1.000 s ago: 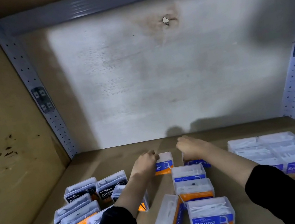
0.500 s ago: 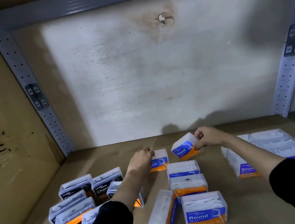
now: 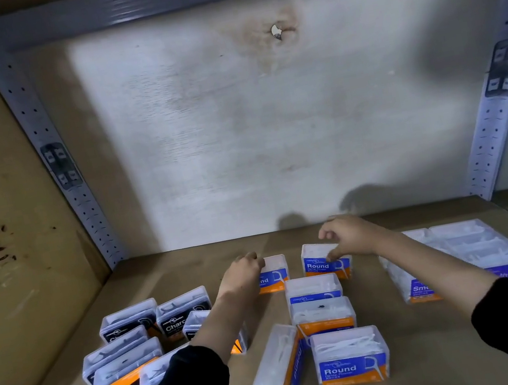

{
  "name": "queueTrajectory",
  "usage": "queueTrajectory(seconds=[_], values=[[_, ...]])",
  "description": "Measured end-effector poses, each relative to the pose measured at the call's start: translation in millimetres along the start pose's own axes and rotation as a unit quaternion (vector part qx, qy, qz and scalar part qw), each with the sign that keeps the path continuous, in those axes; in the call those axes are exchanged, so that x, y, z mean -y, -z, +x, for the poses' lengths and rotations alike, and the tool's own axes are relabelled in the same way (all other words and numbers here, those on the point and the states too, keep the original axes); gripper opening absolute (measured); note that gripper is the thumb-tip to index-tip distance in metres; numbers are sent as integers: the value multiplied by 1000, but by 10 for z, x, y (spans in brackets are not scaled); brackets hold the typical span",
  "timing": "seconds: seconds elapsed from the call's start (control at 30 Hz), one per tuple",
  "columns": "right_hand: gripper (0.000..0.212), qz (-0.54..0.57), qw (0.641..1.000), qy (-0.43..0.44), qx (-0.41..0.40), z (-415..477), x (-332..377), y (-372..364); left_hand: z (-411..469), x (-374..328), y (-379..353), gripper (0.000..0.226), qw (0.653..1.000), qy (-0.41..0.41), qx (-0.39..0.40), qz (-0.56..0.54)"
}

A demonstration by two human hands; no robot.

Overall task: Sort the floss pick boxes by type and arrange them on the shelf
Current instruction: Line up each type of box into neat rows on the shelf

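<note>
Brown, matte shelf board carries everything. Nearest me a clear plastic Round box stands label-forward beside a tipped box lying on its edge, probably awaiting straightening. Left of them the black-labelled Charcoal boxes huddle loosely; at right the Smooth boxes sit packed in a tidy block, so I judge the types are being kept apart. Farther back, the left hand curls round the end of the left rear box, steadying it, while the right hand pinches the right rear box, thumb on its blue label, seemingly starting a back row. Behind, a pale, stained back panel spans perforated metal uprights.
</note>
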State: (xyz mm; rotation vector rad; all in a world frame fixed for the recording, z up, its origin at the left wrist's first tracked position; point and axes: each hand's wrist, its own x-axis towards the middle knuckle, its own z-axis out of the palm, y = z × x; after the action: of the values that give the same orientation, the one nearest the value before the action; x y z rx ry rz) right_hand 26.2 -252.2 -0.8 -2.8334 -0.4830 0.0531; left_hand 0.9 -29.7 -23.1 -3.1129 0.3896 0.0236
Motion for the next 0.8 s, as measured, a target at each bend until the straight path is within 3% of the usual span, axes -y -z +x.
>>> queueTrajectory(seconds=[0.13,0.43,0.8], values=[[43,-94,995,42,8,3,72,-214,-1,-2,-8,41,1000,-4,0,9],[38,-37,995,78,-45,14,47,-313,14,21,18,44,1000,-11,7,17],[36,-26,993,108,-42,52,107,-352,77,10,51,45,999,-27,13,24]])
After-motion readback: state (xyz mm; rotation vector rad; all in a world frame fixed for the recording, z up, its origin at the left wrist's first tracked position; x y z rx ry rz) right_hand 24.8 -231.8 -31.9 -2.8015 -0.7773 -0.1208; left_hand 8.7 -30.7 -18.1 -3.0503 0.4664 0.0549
